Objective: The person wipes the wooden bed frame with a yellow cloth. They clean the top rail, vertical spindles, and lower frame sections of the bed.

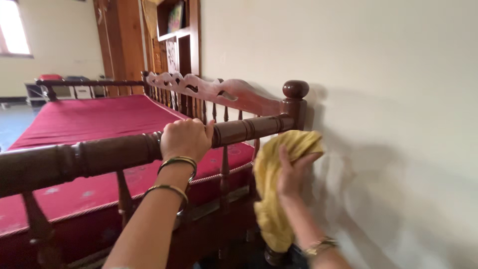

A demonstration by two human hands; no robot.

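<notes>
My left hand (186, 138) is closed around the dark wooden top rail (99, 154) of a carved daybed, with two bangles on the wrist. My right hand (294, 172) holds a yellow cloth (271, 199) pressed against the corner post (295, 107) of the bed, just under its round knob. The cloth hangs down below the hand along the post. A bracelet sits on the right wrist.
A red mattress (94, 122) covers the daybed. A carved wooden backrest (214, 92) runs along the cream wall (388, 124). Wooden shelving (174, 35) stands at the back, with small boxes (79, 89) and a window (12, 27) beyond the bed.
</notes>
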